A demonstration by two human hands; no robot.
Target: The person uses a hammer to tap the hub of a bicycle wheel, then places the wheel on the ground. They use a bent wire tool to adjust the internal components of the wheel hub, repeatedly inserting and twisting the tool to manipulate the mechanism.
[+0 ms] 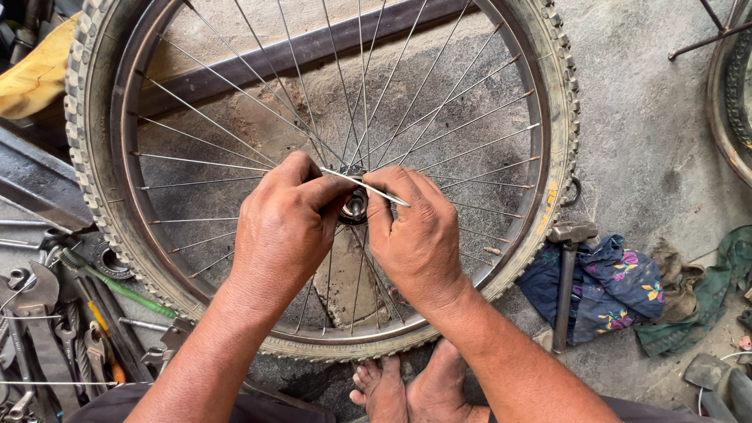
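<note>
A spoked bicycle wheel with a knobbly tyre (560, 102) lies flat on the concrete floor. My left hand (282, 227) and my right hand (419, 235) meet over its hub (355, 205). Between them they pinch a thin loose metal spoke (368, 188) that slants across the hub, the left fingers on its upper end and the right fingers near its lower end. Most of the hub is hidden by my fingers. My bare feet (411, 388) rest at the near rim.
Spanners, pliers and screwdrivers (59, 329) lie in a heap at the left. A hammer (568, 274) rests on a dark flowered cloth (619, 286) at the right, beside green rags (717, 286). A second wheel (732, 94) shows at the right edge, a yellow cloth (35, 74) at top left.
</note>
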